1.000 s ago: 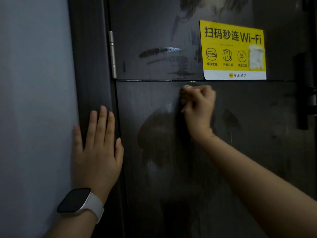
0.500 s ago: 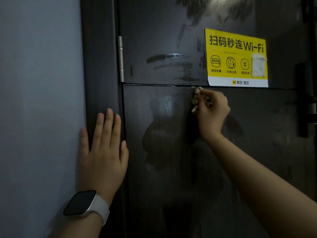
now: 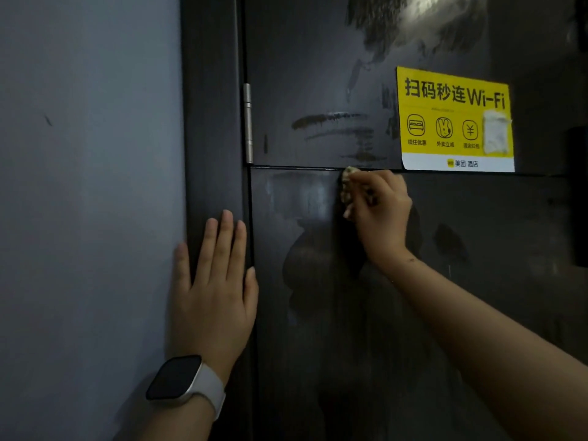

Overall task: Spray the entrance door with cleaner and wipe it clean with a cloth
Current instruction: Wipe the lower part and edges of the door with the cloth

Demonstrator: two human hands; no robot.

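Note:
The dark entrance door (image 3: 334,313) fills the middle and right of the head view, with wet streaks and smears on its surface. My right hand (image 3: 380,214) is closed around a small bunched cloth (image 3: 347,186) and presses it against the door just below the horizontal groove. My left hand (image 3: 214,288) lies flat with fingers together on the dark door frame, a smartwatch on its wrist. No spray bottle is in view.
A yellow Wi-Fi sticker (image 3: 455,119) sits on the door above my right hand. A metal hinge (image 3: 248,122) joins door and frame. A grey wall (image 3: 89,218) runs along the left. The dark handle plate (image 3: 577,198) is at the right edge.
My right hand with the cloth has slid a little to the right along the groove. The view has shifted left, so door and hands sit further right. My left hand stays flat.

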